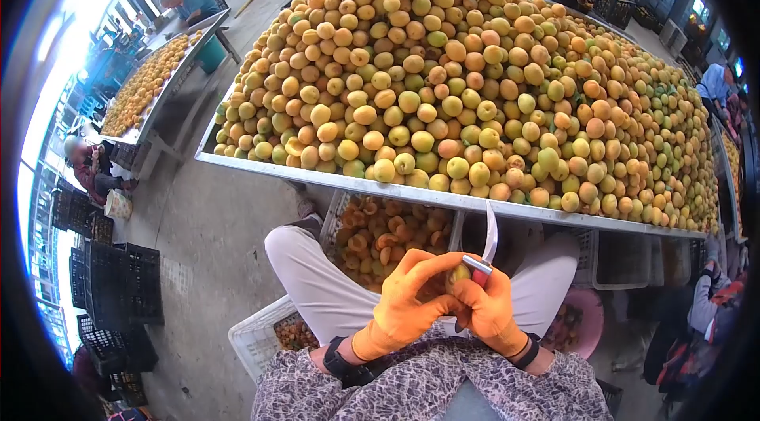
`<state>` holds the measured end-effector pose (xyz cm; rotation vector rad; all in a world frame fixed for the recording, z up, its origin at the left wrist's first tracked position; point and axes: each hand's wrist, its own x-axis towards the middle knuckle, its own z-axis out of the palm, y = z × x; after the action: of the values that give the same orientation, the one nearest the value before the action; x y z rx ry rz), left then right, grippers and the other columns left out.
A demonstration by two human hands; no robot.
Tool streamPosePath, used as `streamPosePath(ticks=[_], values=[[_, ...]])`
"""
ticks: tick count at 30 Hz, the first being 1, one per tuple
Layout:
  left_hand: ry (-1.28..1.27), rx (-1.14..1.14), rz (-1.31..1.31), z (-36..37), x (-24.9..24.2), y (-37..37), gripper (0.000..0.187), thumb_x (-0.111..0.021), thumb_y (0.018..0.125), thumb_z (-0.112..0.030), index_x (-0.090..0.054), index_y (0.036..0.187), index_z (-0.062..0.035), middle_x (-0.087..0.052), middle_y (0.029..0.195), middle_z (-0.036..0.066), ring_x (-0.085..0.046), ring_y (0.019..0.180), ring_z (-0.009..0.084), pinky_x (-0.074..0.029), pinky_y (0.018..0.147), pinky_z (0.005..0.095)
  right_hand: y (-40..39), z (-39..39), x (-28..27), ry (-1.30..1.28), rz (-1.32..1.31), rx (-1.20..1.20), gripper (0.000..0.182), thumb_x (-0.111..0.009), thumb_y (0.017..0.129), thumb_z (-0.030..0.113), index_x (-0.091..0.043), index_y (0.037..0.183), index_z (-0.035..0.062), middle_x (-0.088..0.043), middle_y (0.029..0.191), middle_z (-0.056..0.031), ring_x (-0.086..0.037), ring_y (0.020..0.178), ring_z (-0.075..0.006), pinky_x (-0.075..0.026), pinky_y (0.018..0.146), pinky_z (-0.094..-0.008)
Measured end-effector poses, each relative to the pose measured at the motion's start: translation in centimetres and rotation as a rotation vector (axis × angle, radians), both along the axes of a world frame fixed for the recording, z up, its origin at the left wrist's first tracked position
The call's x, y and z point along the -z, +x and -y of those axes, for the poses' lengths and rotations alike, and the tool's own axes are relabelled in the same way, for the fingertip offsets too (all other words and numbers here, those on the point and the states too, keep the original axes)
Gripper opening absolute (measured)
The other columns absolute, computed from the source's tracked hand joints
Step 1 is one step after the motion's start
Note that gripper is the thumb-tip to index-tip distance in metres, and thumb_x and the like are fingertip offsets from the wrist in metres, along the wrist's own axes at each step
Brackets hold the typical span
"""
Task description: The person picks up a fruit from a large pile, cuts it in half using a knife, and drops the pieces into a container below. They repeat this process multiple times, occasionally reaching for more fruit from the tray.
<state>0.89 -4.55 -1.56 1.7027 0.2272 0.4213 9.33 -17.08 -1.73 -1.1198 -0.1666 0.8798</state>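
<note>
Both my hands wear orange gloves and meet above my lap. My left hand [408, 298] is closed around an apricot [457, 273], mostly covered by the fingers. Wrapped in my right hand [497, 306] is a knife [492, 235], its pale blade pointing away from me and part of a red handle showing. The right fingers touch the apricot too. Just beyond the hands, between my knees, a crate [335, 211] holds many opened apricot halves [388, 239]. A metal-edged table [443, 198] heaped with whole apricots [443, 81] rises in front of me.
A white crate [245, 335] with small brown pieces stands by my left leg. On the right is a pink basin [592, 318]. Black crates [119, 282] are stacked at the left. Other people sit around this table and a second apricot table [146, 89].
</note>
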Motion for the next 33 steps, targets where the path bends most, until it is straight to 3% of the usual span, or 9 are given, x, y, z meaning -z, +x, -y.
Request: streamPosePath(ticks=[6, 10, 12, 13, 17, 24, 27, 31, 33], values=[[0.216, -0.007, -0.039, -0.7, -0.9, 0.7, 0.062, -0.086, 0.063, 0.002, -0.061, 0.119, -0.0041, -0.054, 0.109, 0.007, -0.063, 0.094, 0.0158, -0.055, 0.078, 0.0273, 1.5, 0.1, 0.9, 0.091, -0.168, -0.118, 0.034, -0.064, 0.086, 0.011, -0.058, 0.116, -0.0034, -0.058, 0.08, -0.0015, -0.051, 0.053, -0.0063, -0.036, 0.041, -0.0196], [0.105, -0.097, 0.114, -0.4, -0.8, 0.9, 0.069, -0.085, 0.067, -0.002, -0.051, 0.127, -0.0033, -0.057, 0.11, 0.007, -0.06, 0.1, 0.0178, -0.052, 0.089, 0.0302, 2.0, 0.4, 0.9, 0.294, -0.092, -0.092, 0.052, -0.076, 0.082, 0.023, -0.057, 0.123, -0.0019, -0.057, 0.102, -0.0045, -0.055, 0.07, -0.0077, -0.041, 0.047, -0.0192], [-0.486, 0.06, 0.086, 0.1, -0.5, 1.0, 0.057, -0.079, 0.076, -0.003, -0.053, 0.126, -0.0055, -0.059, 0.111, 0.006, -0.061, 0.094, 0.0161, -0.052, 0.081, 0.0295, 2.2, 0.5, 1.1, 0.352, 0.05, -0.076, 0.055, -0.078, 0.078, 0.022, -0.057, 0.124, 0.0001, -0.053, 0.112, -0.0038, -0.055, 0.073, -0.0074, -0.041, 0.049, -0.0185], [-0.536, 0.074, -0.019, 0.2, -1.0, 0.7, 0.05, -0.071, 0.083, 0.0, -0.052, 0.13, -0.0057, -0.061, 0.11, 0.006, -0.059, 0.088, 0.0115, -0.051, 0.075, 0.0262, 2.5, 0.7, 1.2, 0.325, 0.062, -0.103, 0.053, -0.077, 0.077, 0.014, -0.057, 0.125, 0.0018, -0.049, 0.117, -0.0033, -0.055, 0.074, -0.0074, -0.042, 0.05, -0.0184], [-0.603, 0.062, -0.046, -0.9, -1.4, 0.6, 0.046, -0.059, 0.089, 0.002, -0.051, 0.133, -0.0051, -0.062, 0.104, 0.005, -0.057, 0.078, 0.008, -0.047, 0.066, 0.0213, 2.7, 0.5, 0.1, 0.064, 0.206, -0.161, 0.049, -0.068, 0.077, -0.007, -0.057, 0.124, 0.0005, -0.052, 0.111, -0.0033, -0.054, 0.069, -0.0068, -0.042, 0.05, -0.0189], [-0.692, 0.058, -0.076, -1.8, -0.7, 0.3, 0.037, -0.064, 0.088, -0.001, -0.055, 0.123, -0.0011, -0.063, 0.092, 0.004, -0.057, 0.073, 0.0082, -0.047, 0.062, 0.022, 3.5, 0.5, -1.0, -0.036, 0.106, -0.216, 0.053, -0.073, 0.075, 0.005, -0.056, 0.125, -0.0028, -0.055, 0.106, -0.0041, -0.053, 0.066, -0.0075, -0.04, 0.046, -0.0203], [-0.79, 0.113, -0.16, -2.8, -0.8, 0.4, 0.021, -0.07, 0.086, -0.007, -0.054, 0.099, -0.0016, -0.065, 0.088, 0.007, -0.06, 0.07, 0.0098, -0.049, 0.057, 0.0228, 4.3, 0.2, -1.2, 0.064, 0.297, -0.393, 0.055, -0.076, 0.072, 0.009, -0.059, 0.123, -0.0028, -0.054, 0.103, -0.0038, -0.053, 0.066, -0.0073, -0.04, 0.048, -0.0194], [-0.801, 0.126, -0.262, -3.2, -0.6, 0.6, 0.022, -0.071, 0.084, -0.007, -0.055, 0.098, -0.0017, -0.065, 0.085, 0.007, -0.062, 0.068, 0.0108, -0.051, 0.056, 0.0231, 4.5, 0.0, -1.4, 0.078, 0.423, -0.447, 0.052, -0.08, 0.072, 0.005, -0.062, 0.12, 0.0005, -0.055, 0.099, -0.0031, -0.056, 0.076, -0.011, -0.046, 0.067, -0.0232], [-0.858, 0.106, -0.28, -3.0, -0.5, 0.7, 0.022, -0.072, 0.082, -0.006, -0.056, 0.096, -0.0009, -0.065, 0.084, 0.008, -0.063, 0.068, 0.0114, -0.053, 0.056, 0.0234, 4.0, 0.0, -1.4, 0.073, 0.255, -0.412, 0.05, -0.083, 0.072, 0.012, -0.061, 0.115, -0.0008, -0.056, 0.096, -0.0028, -0.056, 0.08, -0.0118, -0.046, 0.074, -0.0257]])
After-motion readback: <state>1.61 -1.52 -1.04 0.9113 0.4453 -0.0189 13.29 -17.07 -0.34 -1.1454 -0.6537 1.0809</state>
